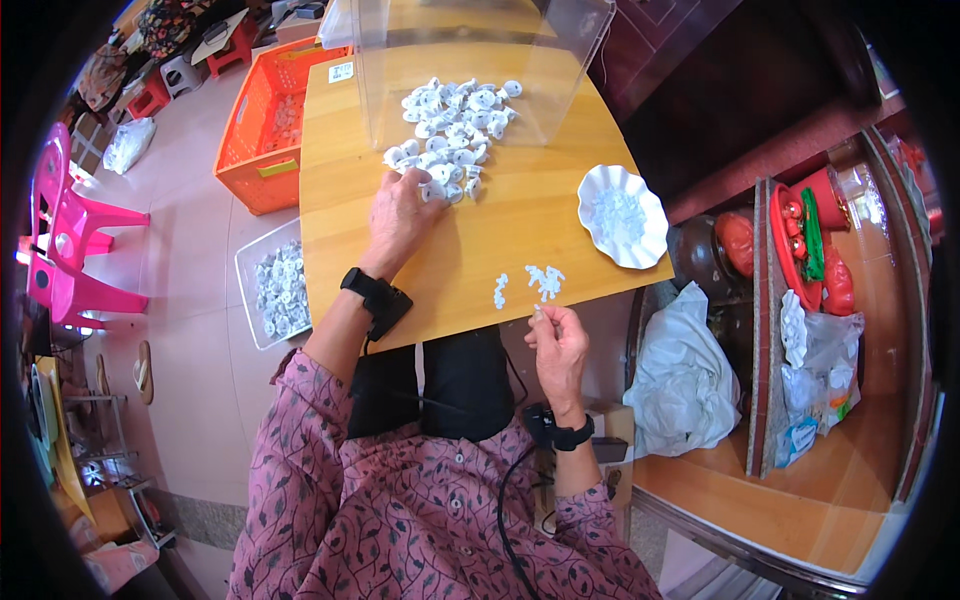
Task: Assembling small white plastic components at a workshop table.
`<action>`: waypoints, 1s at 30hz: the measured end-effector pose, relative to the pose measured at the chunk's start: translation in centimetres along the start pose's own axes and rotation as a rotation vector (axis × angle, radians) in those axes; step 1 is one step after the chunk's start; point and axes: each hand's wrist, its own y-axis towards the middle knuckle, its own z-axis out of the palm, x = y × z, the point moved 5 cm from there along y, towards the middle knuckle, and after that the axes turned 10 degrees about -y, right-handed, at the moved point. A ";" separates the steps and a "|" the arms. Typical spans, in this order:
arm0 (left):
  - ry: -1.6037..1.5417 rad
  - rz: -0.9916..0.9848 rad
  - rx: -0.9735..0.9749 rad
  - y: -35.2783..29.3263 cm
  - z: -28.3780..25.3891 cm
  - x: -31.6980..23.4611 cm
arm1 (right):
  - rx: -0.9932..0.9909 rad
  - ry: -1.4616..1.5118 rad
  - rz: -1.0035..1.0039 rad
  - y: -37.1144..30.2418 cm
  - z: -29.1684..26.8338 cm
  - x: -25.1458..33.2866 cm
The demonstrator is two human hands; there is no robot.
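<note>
A heap of small white round plastic parts (455,125) spreads over the wooden table, its far portion in and below a clear plastic bin (545,95). At the near edge of the heap is my left hand (400,215), thumb and fingers closed around one white part (431,190). By the table's front edge my right hand (560,345) pinches a tiny white piece (538,311) between thumb and fingertips. Just beyond it lie small white pieces (545,282) in a little cluster, with a few others (500,291) to its left.
A scalloped white dish (590,215) of small translucent pieces stands at the table's right. Left of the table are an orange crate (228,165) and a clear tub (244,290) of white parts. A white plastic bag (685,375) and shelf (765,330) flank the right side.
</note>
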 end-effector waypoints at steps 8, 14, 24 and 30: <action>0.001 0.011 0.105 -0.8 0.4 -0.8 | 0.055 0.155 0.043 -1.1 0.5 0.7; -0.141 0.047 0.179 -4.1 -0.9 -2.8 | 0.081 0.134 0.066 -1.8 1.0 1.1; -1.313 -0.572 0.339 -12.3 -1.9 -3.6 | 0.142 0.189 0.094 -3.2 2.4 3.2; -1.426 -0.619 0.298 -15.3 -2.4 -3.6 | 0.176 0.199 0.067 -4.2 3.5 5.8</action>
